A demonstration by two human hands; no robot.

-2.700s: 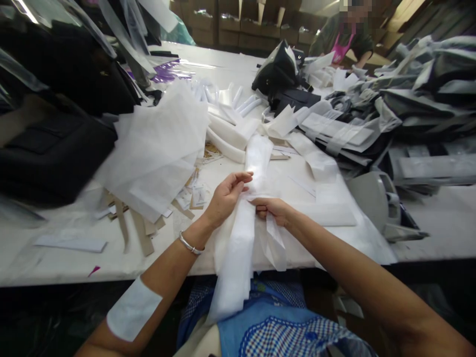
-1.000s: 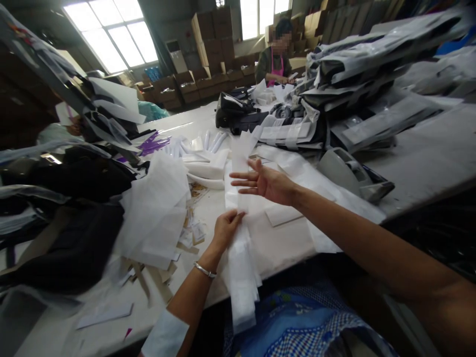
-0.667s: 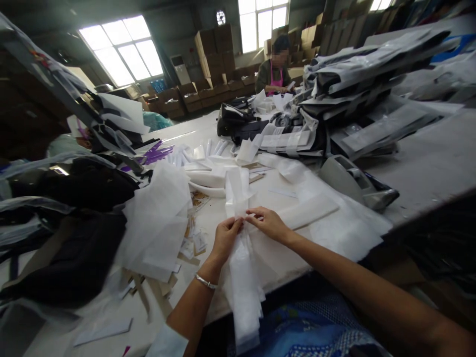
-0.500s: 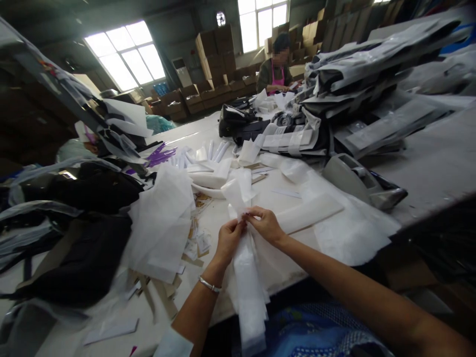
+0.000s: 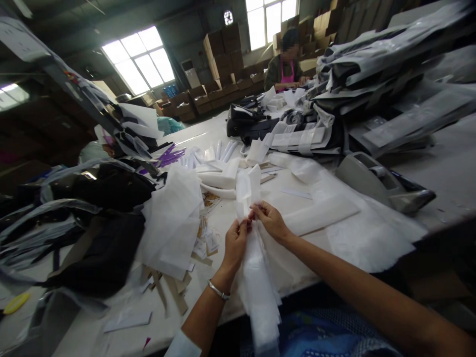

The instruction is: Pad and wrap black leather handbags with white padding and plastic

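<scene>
Near the table's front edge, my left hand (image 5: 237, 239) and my right hand (image 5: 270, 220) meet with their fingertips together. Both pinch a strip of thin white translucent film (image 5: 244, 194), which stands up beyond the fingers. Below them a layered bundle of similar film strips (image 5: 260, 292) hangs over the table edge toward my lap. Whether the pinched strip joins that bundle is hidden by my fingers. White curved padded pieces (image 5: 219, 178) lie just beyond my left hand. Flat white film sheets (image 5: 372, 233) spread out to the right of my right hand.
Black bags (image 5: 100, 248) with plastic film crowd the left side, beside a white sheet stack (image 5: 174, 218). Wrapped bags (image 5: 375, 69) are piled high at the right, behind a grey tape dispenser (image 5: 368, 181). Small paper tags (image 5: 208, 243) lie left of centre. A co-worker (image 5: 284, 69) sits across the table.
The upper end of the pinched strip has swung from leaning left to nearly upright. My hands stay close together. The whole view has shifted, so everything appears farther right.
</scene>
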